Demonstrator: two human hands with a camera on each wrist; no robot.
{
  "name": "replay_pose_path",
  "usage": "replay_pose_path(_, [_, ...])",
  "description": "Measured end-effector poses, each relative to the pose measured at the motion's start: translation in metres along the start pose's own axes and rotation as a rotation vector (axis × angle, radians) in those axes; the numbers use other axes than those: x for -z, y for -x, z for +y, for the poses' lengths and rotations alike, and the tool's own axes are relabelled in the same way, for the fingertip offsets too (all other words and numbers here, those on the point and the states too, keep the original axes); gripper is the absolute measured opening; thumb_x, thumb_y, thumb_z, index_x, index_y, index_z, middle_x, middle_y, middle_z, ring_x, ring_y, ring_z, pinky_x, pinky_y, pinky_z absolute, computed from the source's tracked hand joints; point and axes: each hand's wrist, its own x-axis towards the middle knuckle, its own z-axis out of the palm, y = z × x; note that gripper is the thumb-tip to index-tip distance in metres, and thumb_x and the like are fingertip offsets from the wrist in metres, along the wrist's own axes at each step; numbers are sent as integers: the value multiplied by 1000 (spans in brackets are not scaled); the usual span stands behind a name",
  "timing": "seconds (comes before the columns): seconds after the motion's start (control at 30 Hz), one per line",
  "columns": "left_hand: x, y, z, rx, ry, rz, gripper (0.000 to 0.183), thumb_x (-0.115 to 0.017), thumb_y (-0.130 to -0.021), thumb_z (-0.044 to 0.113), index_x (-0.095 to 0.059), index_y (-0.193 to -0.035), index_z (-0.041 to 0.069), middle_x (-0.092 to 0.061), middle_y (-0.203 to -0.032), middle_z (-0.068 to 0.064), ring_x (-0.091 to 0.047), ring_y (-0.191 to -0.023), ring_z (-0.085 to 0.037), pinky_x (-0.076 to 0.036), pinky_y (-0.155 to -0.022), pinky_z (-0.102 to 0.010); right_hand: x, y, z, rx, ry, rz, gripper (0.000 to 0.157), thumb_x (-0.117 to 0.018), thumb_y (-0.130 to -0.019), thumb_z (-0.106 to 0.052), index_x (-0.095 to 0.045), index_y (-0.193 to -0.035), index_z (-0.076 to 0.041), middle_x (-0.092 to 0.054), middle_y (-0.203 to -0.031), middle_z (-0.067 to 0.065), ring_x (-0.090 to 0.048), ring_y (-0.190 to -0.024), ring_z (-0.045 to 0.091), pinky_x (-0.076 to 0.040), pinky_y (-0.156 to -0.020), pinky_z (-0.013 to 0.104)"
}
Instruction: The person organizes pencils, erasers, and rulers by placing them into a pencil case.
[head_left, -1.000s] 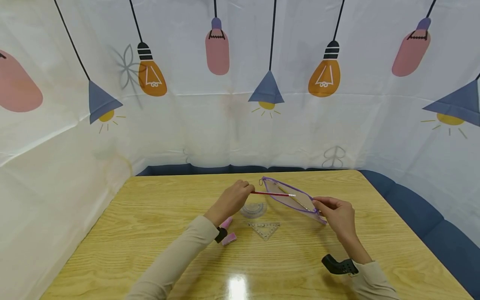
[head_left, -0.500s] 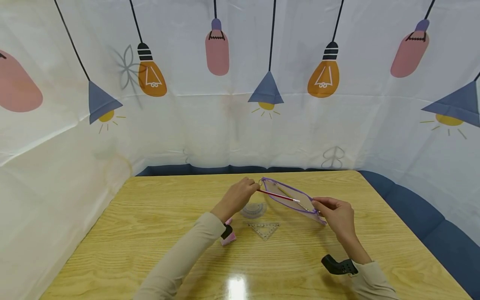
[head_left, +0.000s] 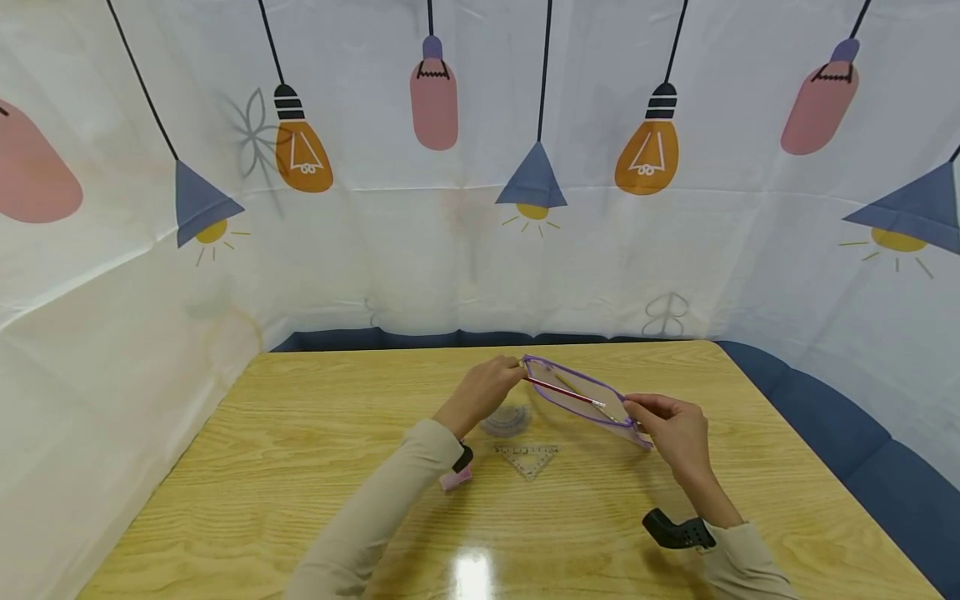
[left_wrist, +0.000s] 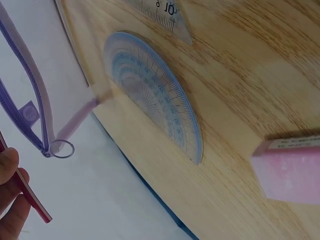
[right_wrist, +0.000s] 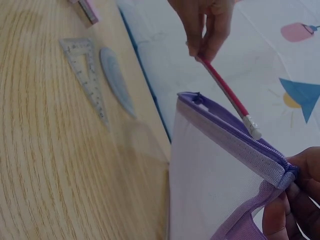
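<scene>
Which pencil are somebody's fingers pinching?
The red pencil with a pale eraser end, held in the left hand. The thin yellow pencil instead lies inside the purple-edged, see-through mesh pouch.

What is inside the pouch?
A yellow pencil shows in the open pouch, partly covered by the red pencil. The pouch's bottom is hidden, so anything deeper cannot be seen.

Pouch (right_wrist: 215, 172) cropped in right-wrist view, label (left_wrist: 296, 142) on pink block (left_wrist: 287, 177) blurred
</scene>
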Motion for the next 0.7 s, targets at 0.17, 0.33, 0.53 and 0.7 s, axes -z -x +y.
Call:
replay_pose_path(0.17, [-4,-4,1,-12,-11,-10,14,-65,-91,1,-73,-100,8,-67,-97,-5,-64,-89,-17,-53,-71,-23,0,-1,1,3,4,3,32,-73,-89,-25,-73,-104,4,-70,-96,17,-66,-72,10,-54,-63,22])
replay_pose_path(0.33, [-7,-7,3,-35,-15,-11,13,-65,-91,0,-72,-99,7,-67,-98,-5,-63,-89,-17,-52,-73,-23,0,-1,1,-3,3,3,32,-73,-89,-25,-73,-104,3,-70,-96,16,-66,-72,10,-54,-63,22])
replay_pose_path(0.53, [-9,-9,3,-46,-33,-33,12,-64,-92,0,-70,-97,8,-66,-96,-4,-61,-87,-17,-51,-69,-24,-1,0,1,-14,0,5,32,-73,-88,-24,-73,-104,3,-70,-96,15,-66,-71,10,-54,-63,23])
replay_pose_path(0.7, [-12,-13,4,-61,-81,-49,12,-64,-92,1,-69,-98,9,-65,-96,-3,-61,-88,-16,-51,-70,-23,-2,0,2,-8,-6,6,31,-74,-88,-23,-73,-104,4,-70,-95,15,-66,-71,11,-54,-63,23])
